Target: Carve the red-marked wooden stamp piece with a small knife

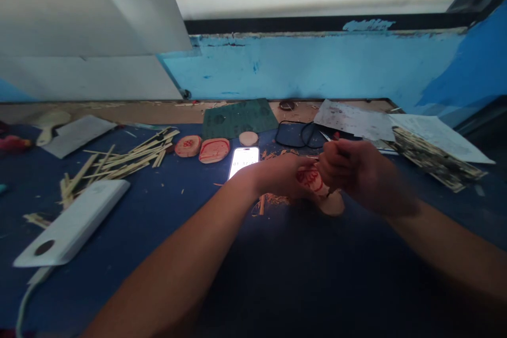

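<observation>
My left hand (285,173) is closed on the edge of a wooden disc (312,179) that bears red line markings. Close against the disc's right side, my right hand (346,169) is curled into a fist around something mostly hidden by the fingers. A small dark tip shows just below that fist, too blurred to name. Under the two hands lies a plain pale wooden disc (331,204). Orange-brown wood shavings (274,199) are scattered beside and behind my left hand. Partly covered by my left forearm, a lit phone (246,156) shows digits on its screen.
Two red-marked wooden discs (214,150) and a small plain disc (249,139) lie near a green sheet (240,118). Thin wood strips (130,156) and a white power strip-like block (75,224) occupy the left. Papers (358,120) and a speckled board (435,158) lie right.
</observation>
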Demonstrator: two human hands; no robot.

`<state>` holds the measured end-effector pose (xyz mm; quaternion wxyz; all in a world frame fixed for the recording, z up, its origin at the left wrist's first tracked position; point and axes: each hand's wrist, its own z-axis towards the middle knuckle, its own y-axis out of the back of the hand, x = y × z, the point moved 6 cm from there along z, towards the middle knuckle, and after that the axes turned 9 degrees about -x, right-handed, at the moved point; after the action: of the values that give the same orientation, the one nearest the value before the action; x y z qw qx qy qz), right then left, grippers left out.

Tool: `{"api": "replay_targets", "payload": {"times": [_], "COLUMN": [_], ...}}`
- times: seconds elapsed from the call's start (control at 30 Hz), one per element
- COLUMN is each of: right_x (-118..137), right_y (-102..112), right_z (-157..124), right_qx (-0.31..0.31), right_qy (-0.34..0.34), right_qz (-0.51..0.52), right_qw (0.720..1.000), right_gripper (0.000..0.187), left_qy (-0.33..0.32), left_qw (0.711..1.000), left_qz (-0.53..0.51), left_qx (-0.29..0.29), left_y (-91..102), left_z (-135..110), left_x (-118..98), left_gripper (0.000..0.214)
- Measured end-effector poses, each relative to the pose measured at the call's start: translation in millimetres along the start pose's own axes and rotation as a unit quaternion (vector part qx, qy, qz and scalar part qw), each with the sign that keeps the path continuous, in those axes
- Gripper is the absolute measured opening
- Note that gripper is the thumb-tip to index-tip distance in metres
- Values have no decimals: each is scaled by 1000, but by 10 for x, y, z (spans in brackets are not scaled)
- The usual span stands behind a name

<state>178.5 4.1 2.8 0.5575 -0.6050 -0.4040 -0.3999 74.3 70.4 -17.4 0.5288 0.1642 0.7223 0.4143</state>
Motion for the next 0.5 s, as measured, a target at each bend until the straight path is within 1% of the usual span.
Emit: {"api": "replay_targets", "payload": {"times": [0.07, 0.13, 0.2, 0.27, 0.37, 0.43, 0.5], "right_x": [12, 24, 43, 82, 140, 140, 95], "right_y": [27, 31, 2, -39, -84, -81, -64], "right_z": [-7, -24, -55, -99, -163, -177, -157], "right_qx": [-27, -40, -27, -1, 39, 51, 60], "right_qy": [9, 31, 51, 67, 70, 67, 66], "right_qz": [12, 23, 17, 4, -19, -33, -49], "right_qw": [1000, 998, 998, 998, 997, 996, 995], "right_gripper": [48, 52, 55, 57, 58, 57, 57], "left_qy": [2, 3, 5, 8, 22, 33, 26], "left_qw": [1000, 1000, 1000, 1000, 1000, 999, 1000], "left_qz": [2, 5, 0, 0, 9, 14, 11], "left_qx": [-2, -4, -3, 0, 4, 4, 3], "left_y": [-1, -1, -4, -6, 3, 10, 10], "left_z": [0, 3, 6, 5, -3, -7, -3], "left_x": [14, 27, 32, 25, 11, 9, 0], "left_gripper": [85, 90, 91, 85, 78, 81, 83]}}
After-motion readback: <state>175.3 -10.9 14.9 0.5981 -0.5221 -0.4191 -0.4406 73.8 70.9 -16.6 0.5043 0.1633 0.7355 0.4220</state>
